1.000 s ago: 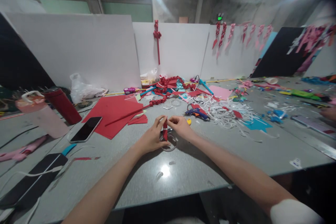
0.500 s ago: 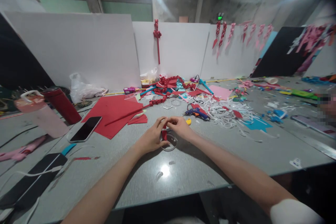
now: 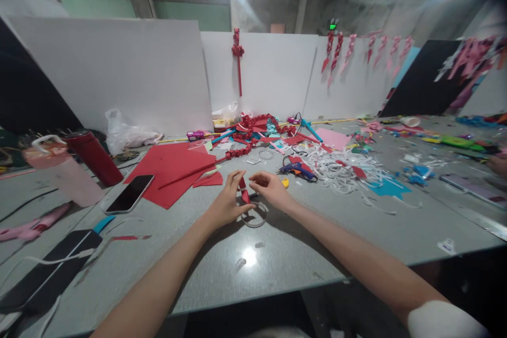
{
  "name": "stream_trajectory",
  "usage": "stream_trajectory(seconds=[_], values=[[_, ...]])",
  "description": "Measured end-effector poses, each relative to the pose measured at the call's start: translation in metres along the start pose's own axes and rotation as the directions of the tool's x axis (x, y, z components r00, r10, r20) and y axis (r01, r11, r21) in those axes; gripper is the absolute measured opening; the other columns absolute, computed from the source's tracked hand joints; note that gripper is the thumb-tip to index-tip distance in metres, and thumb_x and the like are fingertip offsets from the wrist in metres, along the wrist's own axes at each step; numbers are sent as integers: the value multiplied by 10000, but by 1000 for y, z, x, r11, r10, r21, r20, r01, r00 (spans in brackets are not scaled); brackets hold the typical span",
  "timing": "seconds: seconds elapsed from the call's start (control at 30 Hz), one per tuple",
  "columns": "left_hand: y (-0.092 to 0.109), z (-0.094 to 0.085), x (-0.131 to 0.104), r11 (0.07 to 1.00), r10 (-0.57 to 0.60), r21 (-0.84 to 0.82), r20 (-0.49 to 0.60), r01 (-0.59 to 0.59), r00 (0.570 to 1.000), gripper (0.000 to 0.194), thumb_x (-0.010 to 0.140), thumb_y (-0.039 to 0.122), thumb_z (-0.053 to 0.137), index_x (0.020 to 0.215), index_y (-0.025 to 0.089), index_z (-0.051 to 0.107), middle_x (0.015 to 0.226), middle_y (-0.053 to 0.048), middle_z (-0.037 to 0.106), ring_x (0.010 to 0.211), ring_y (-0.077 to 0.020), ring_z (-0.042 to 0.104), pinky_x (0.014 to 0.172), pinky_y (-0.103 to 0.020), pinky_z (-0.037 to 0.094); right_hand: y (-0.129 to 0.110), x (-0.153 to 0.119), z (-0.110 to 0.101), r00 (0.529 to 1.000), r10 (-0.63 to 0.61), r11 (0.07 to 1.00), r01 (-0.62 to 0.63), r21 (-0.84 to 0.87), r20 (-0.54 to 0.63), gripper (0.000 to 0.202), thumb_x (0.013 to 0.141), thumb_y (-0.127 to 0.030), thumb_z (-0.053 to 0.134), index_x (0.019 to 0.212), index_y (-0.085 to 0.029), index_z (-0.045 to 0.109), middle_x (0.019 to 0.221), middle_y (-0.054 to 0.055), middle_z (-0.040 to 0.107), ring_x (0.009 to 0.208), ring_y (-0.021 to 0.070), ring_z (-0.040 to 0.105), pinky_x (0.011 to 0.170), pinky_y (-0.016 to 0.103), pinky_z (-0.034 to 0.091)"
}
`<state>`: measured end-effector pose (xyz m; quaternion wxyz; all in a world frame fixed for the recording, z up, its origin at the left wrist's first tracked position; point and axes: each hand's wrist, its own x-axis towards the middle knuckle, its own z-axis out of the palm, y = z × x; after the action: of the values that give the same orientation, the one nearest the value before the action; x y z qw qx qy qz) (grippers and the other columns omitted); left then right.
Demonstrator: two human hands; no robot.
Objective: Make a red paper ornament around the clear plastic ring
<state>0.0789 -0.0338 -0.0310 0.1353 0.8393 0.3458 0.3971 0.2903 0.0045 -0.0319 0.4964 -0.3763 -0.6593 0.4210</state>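
My left hand (image 3: 228, 200) holds a short folded red paper strip (image 3: 244, 193) between its thumb and fingers. The strip leans to the left at the top, and a pale band crosses it. Just to the right, my right hand (image 3: 271, 188) is closed with its fingertips pinched beside the strip. Whatever those fingertips hold, if anything, is too small to make out. Below the strip a thin pale ring (image 3: 255, 226) lies on the grey table, close to my left thumb.
Red paper sheets (image 3: 166, 169) and a phone (image 3: 130, 194) lie to the left, near a red tumbler (image 3: 95, 158) and a pink bottle (image 3: 69, 179). A blue glue gun (image 3: 297, 169) and a tangle of white strips (image 3: 340, 171) are to the right. A co-worker's hand shows at the right edge.
My hands have moved slightly apart. The red paper strip has gone from upright to leaning left, staying in my left hand. The co-worker's hand at the right edge has shifted.
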Motion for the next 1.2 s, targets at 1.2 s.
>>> stream_trajectory(seconds=[1.2], values=[[-4,-4,14,508,-519,-837,-108,204,848,802,832,526,883,1487,236,522,1627,-204,511,1353,-303,634,1118,-461,528,-21,-14,2,951,-124,991,102,92,284,673,765,-405,951,1338,-297,615,1217,61,735,1030,214,703,903,410,601]])
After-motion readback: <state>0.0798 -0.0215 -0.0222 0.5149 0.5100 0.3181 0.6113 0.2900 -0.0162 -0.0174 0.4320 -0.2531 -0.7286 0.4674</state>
